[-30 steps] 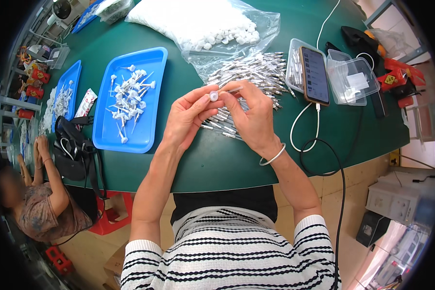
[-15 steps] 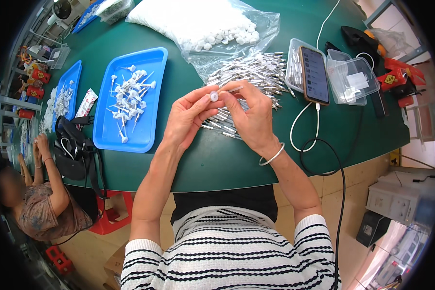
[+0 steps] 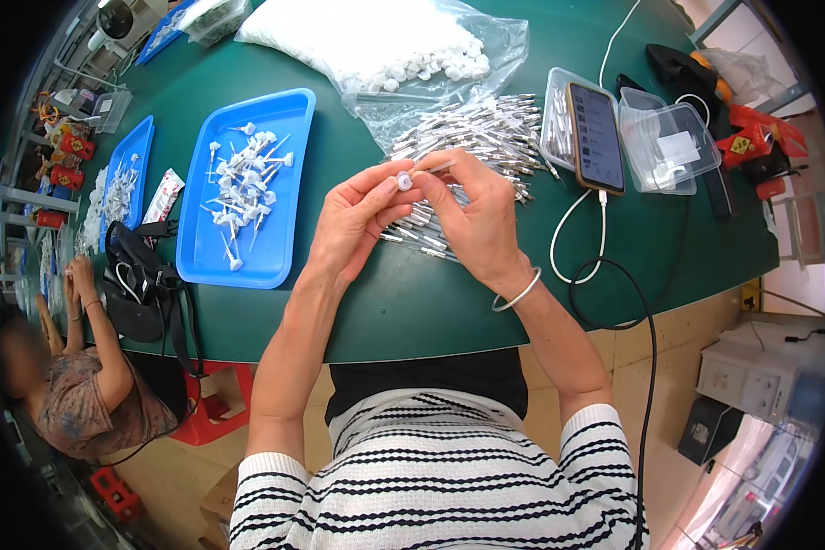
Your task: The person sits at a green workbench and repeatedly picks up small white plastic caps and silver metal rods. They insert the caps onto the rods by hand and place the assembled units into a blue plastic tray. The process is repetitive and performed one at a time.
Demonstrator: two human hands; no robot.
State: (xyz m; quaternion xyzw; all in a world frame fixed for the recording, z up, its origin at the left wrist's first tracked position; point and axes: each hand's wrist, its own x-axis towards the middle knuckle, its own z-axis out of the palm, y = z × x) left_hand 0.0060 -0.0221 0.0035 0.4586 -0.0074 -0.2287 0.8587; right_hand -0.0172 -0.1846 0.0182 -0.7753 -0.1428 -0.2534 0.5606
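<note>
White plastic, it seems, is the small round cap (image 3: pixel 404 181), which is a little above the middle of the frame. It lies at the fingertips of the left hand (image 3: pixel 350 220), pinched between the thumb and the index finger, with its round face turned to the camera. The right hand (image 3: pixel 478 213) is closed on a thin pale rod (image 3: pixel 443 167) between its thumb and fingers; one end of the rod shows above the thumb. The fingertips of the right hand are just beside the cap, on its right side, but whether the rod enters the cap I cannot tell, because the fingers hide this place.

Both hands are above a green tabletop (image 3: pixel 385 321). Behind the right hand, in the upper centre of the frame, there is a loose pile of slim white and metallic rods (image 3: pixel 486 128). Above it lies a transparent bag (image 3: pixel 504 41) with many white caps (image 3: pixel 431 66). To the left of the hands stands a blue tray (image 3: pixel 286 206), holding white-headed pieces with thin stems (image 3: pixel 247 179). At the upper right, a phone (image 3: pixel 597 137) leans on a clear box (image 3: pixel 552 92) with more rods, and another clear container (image 3: pixel 651 170) is next to it. At the left edge of the frame, a black bag (image 3: pixel 137 307) lies near another person (image 3: pixel 92 394).
</note>
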